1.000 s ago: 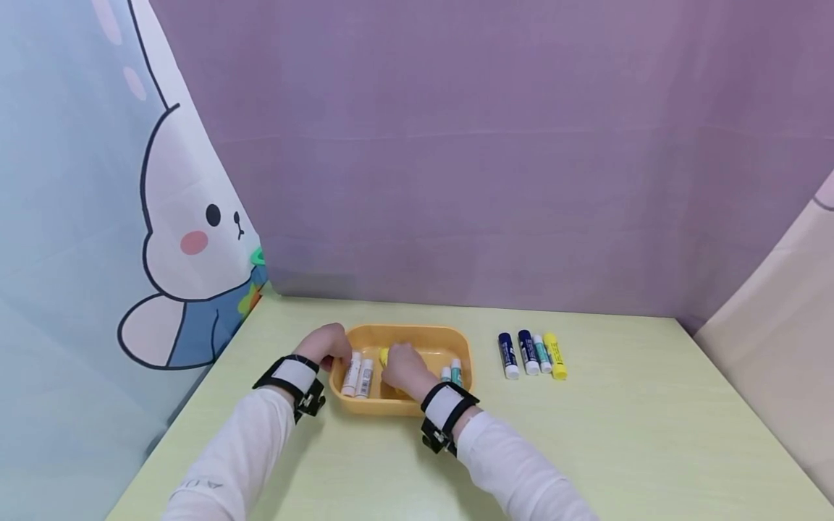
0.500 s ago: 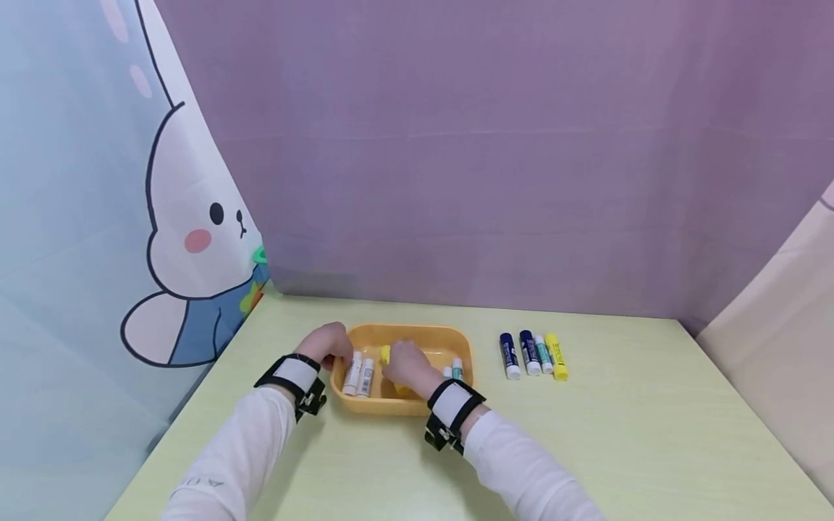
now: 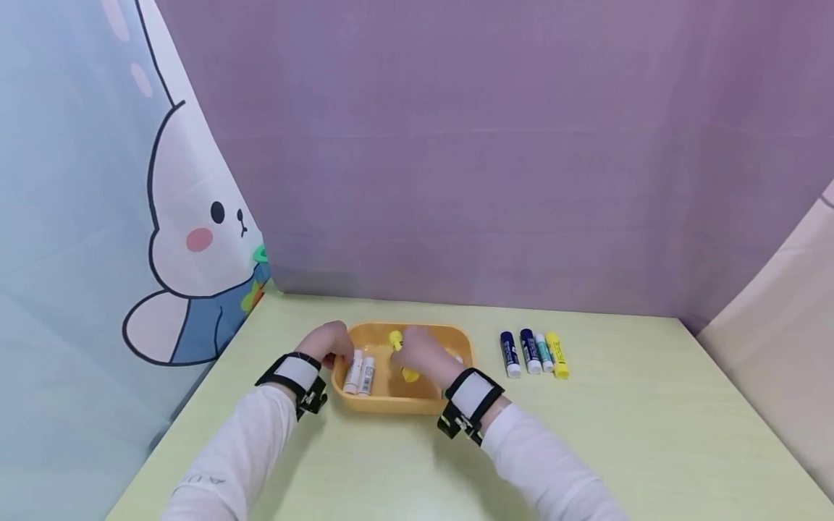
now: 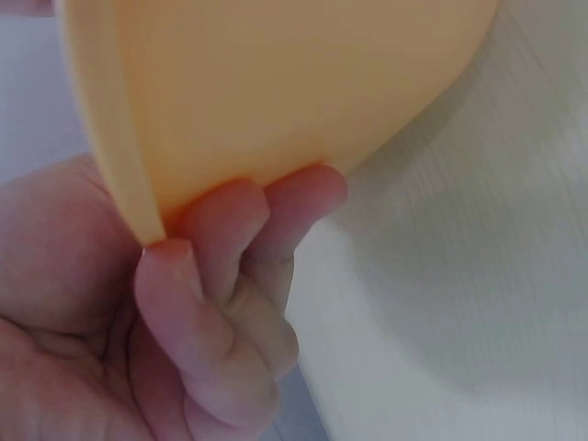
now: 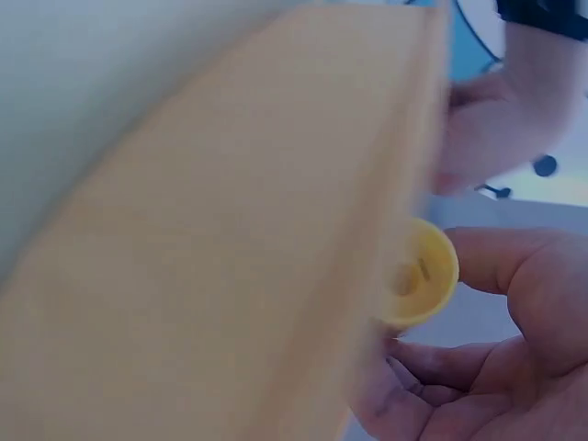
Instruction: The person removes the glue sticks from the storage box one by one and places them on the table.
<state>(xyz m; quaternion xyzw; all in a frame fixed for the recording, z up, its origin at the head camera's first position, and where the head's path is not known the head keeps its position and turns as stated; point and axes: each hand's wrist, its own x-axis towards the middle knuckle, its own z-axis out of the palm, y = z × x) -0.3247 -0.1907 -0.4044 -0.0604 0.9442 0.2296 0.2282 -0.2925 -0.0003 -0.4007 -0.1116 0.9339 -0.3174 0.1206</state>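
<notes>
Over the tray [image 3: 391,401] on the table [image 3: 625,434], the right hand [image 3: 426,354] pinches a yellow stick [image 3: 402,356]. Only the left wrist view shows the left hand [image 4: 184,312] with fingers [image 4: 225,216] curled on the tray's rim.

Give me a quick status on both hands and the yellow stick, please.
Left hand grips tray rim. Right hand holds yellow stick over tray. Two white sticks alongside, apart.

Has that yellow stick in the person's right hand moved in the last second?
Yes. The yellow stick, held in the right hand, has risen and tilted within the orange tray.
</notes>
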